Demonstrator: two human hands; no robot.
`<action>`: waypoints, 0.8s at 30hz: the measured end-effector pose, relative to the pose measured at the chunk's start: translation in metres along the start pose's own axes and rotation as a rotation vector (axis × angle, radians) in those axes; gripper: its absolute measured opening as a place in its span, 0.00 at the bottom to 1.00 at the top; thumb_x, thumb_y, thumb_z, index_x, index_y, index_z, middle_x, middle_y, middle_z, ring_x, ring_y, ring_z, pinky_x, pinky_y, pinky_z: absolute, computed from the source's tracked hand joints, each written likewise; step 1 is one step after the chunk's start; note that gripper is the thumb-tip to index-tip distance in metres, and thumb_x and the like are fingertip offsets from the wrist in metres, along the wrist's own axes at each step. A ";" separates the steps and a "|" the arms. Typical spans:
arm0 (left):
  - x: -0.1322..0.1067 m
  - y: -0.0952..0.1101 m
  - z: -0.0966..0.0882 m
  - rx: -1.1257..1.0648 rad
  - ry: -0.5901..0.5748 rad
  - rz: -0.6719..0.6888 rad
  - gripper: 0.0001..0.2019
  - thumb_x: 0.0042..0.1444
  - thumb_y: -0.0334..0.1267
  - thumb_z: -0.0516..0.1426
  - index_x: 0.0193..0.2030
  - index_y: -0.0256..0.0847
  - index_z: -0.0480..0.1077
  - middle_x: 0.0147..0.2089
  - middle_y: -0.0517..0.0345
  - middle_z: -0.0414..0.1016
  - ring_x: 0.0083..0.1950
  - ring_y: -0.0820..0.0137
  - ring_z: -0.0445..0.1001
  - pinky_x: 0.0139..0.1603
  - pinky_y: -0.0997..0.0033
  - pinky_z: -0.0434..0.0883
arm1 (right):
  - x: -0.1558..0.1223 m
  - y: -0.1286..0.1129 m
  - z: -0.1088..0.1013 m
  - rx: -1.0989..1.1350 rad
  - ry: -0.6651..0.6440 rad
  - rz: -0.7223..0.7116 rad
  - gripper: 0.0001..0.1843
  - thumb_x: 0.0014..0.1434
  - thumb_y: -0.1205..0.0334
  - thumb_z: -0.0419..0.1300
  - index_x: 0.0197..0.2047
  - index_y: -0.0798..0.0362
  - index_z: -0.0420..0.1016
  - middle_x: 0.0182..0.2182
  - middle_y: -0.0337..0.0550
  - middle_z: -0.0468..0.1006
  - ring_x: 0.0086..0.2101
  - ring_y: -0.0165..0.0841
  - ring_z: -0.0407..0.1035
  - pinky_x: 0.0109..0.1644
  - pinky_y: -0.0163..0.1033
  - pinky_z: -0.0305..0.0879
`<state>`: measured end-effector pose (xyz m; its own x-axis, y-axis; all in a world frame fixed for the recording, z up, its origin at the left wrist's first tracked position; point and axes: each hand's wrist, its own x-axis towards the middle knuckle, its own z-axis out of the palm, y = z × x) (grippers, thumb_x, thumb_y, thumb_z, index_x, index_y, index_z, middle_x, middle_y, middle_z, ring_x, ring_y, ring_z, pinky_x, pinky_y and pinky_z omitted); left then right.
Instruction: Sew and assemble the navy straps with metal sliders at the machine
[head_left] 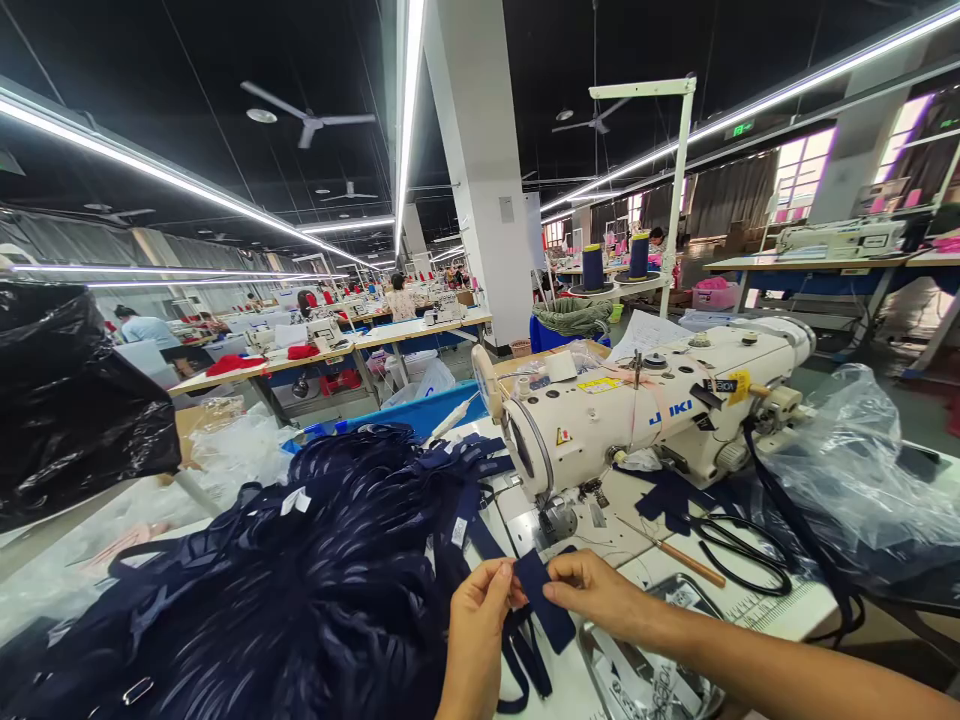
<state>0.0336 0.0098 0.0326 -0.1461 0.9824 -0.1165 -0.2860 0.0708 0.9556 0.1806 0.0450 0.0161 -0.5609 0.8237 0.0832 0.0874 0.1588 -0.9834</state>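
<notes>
- The left hand (478, 625) pinched the upper left edge of a navy fabric piece (541, 605) between thumb and fingers.
- The right hand (589, 588) pinched the same piece at its right edge, thumb on the near face.
- The piece lay between the two hands, slanting down to the right, its lower end hanging past both sets of fingertips.
- Just beyond it stood the white sewing machine (615, 420) (blue brand lettering on its side).
- A heap of navy garments (285, 590) spread to the left of the left hand.
- Narrow dark straps (536, 665) showed below the piece; whether they were joined to it was hard to tell.
- Black-handled scissors (780, 580) and a wooden-handled tool (694, 565) lay on the tabletop (806, 605), beyond the right forearm.
</notes>
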 end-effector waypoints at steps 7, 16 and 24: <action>0.000 0.001 0.000 -0.022 -0.013 0.004 0.14 0.38 0.45 0.63 0.24 0.35 0.71 0.21 0.61 0.67 0.25 0.76 0.62 0.31 0.75 0.62 | -0.002 -0.002 0.000 0.029 0.010 0.010 0.14 0.47 0.59 0.52 0.16 0.54 0.54 0.15 0.32 0.50 0.20 0.24 0.45 0.22 0.31 0.43; 0.000 0.000 -0.001 0.023 -0.029 0.002 0.12 0.42 0.45 0.61 0.25 0.35 0.70 0.22 0.60 0.66 0.26 0.75 0.62 0.33 0.74 0.63 | -0.002 -0.003 0.000 0.053 -0.003 -0.003 0.14 0.48 0.58 0.52 0.17 0.54 0.54 0.16 0.32 0.51 0.21 0.24 0.46 0.23 0.31 0.44; 0.000 0.001 0.001 0.043 0.002 0.024 0.14 0.39 0.46 0.62 0.25 0.35 0.72 0.21 0.60 0.67 0.25 0.74 0.64 0.32 0.74 0.64 | -0.003 -0.004 -0.002 -0.039 -0.008 -0.011 0.12 0.48 0.61 0.51 0.18 0.54 0.53 0.17 0.33 0.52 0.22 0.26 0.48 0.25 0.32 0.47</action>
<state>0.0340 0.0096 0.0339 -0.1538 0.9836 -0.0942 -0.2415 0.0550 0.9688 0.1839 0.0432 0.0198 -0.5683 0.8176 0.0926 0.1131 0.1891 -0.9754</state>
